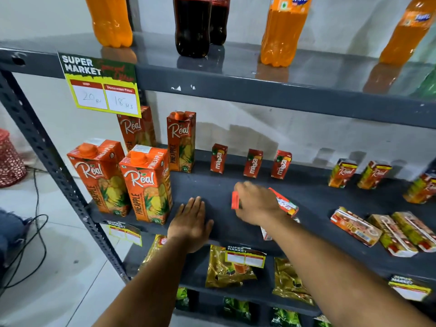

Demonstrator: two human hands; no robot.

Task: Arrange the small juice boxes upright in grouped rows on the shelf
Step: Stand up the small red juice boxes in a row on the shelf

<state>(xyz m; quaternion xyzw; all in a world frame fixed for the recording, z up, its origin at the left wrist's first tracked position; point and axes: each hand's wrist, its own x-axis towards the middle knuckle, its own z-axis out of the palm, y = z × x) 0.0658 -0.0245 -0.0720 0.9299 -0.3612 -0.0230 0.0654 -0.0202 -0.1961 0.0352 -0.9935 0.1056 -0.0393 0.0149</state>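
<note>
Head view showed the right hand (257, 204) clamped on a tilted small Maaza juice box (284, 204) above the shelf (313, 197), left hand (191, 220) flat and open; light, stiff carton, probably best pinched by its sides.

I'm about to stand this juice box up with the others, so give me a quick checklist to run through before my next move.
1. Grip on the box: the right hand is closed around a small red juice box. Ok.
2. Box upright: it is tilted in the hand. Not ok.
3. Row to join: three Maaza boxes stand upright at the back of the shelf. Ok.
4. Landing spot: the shelf in front of that row is bare. Ok.
5. Left hand: flat on the shelf edge, holding nothing. Ok.
6. Remaining stock: several Real boxes lie flat to the right. Not ok.
</note>
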